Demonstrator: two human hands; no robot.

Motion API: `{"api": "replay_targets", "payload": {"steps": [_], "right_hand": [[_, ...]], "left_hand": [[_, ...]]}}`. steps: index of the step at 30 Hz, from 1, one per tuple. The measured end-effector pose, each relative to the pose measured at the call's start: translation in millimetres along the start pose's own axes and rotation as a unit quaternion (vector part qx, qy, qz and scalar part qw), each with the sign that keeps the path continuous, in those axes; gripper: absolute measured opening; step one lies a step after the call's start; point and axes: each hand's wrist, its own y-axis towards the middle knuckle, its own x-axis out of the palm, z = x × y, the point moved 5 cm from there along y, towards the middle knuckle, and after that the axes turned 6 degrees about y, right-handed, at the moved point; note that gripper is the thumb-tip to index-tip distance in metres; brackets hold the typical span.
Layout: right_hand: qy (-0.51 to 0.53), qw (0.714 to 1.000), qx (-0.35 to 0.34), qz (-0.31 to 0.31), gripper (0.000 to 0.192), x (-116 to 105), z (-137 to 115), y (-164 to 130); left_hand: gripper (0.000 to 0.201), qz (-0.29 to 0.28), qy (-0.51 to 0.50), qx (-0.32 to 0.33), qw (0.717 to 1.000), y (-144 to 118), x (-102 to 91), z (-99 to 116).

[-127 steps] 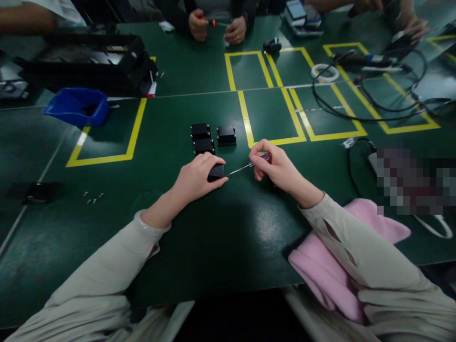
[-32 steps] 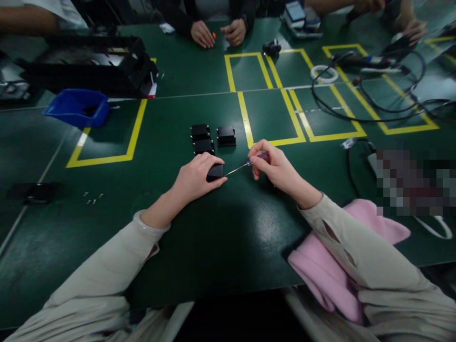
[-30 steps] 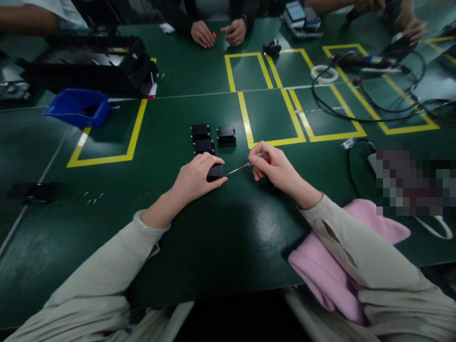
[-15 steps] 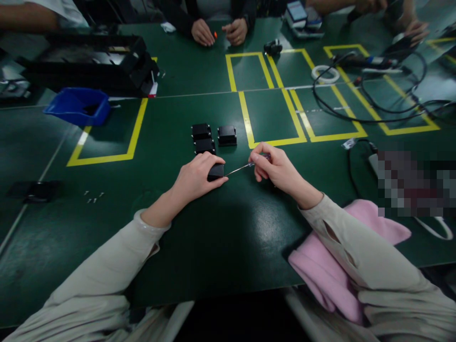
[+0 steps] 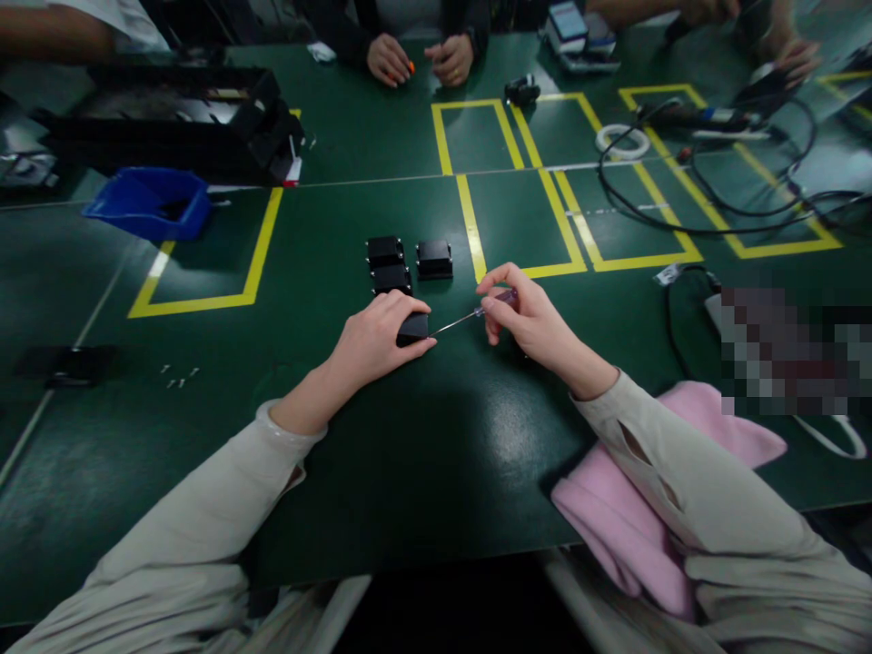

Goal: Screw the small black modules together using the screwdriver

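My left hand (image 5: 377, 331) grips a small black box-shaped part (image 5: 413, 329) on the table, thumb at its near side and fingers over its far side. My right hand (image 5: 519, 311) is closed on the handle of a screwdriver (image 5: 458, 322), its index finger raised and bent. The thin metal shaft points left, and its tip meets the right end of the black part near my left thumb. Just beyond stand similar black parts with shiny screws at their ends: two in a column (image 5: 385, 251) and one (image 5: 434, 259) to their right.
Several loose screws (image 5: 178, 378) lie at left, near a black piece (image 5: 72, 365). A blue bin (image 5: 153, 202) and a black tray (image 5: 177, 118) stand at far left. A pink cloth (image 5: 627, 518) lies under my right forearm. Cables (image 5: 708, 232) spread at right. Co-workers' hands (image 5: 453, 62) are opposite.
My right index finger has lifted and the other fingers have shifted on the screwdriver handle, showing more of it. My left hand and the black part have stayed in place.
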Motion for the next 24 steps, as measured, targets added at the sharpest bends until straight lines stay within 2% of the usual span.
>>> {"api": "replay_targets", "payload": {"steps": [6,12,17,21,24], "right_hand": [[-0.026,1.0,0.007,-0.006,0.031,0.0,-0.1,-0.1],[-0.002,1.0,0.004,0.004,0.022,-0.6,0.5,0.3],[-0.024,1.0,0.009,-0.007,0.03,0.5,-0.8,0.3],[-0.01,1.0,0.004,0.004,0.021,-0.5,-1.2,0.3],[-0.014,1.0,0.006,0.007,0.021,-0.7,-1.1,0.2]], "left_hand": [[0.037,0.001,-0.004,0.003,1.0,-0.2,-0.1,0.1],[0.037,0.001,-0.004,0.002,1.0,-0.1,0.0,-0.1],[0.037,0.001,-0.008,0.0,1.0,0.1,-0.6,-0.1],[0.038,0.001,-0.003,0.001,1.0,0.1,-0.1,0.0],[0.037,0.003,0.0,0.001,1.0,-0.1,0.3,-0.3]]}}
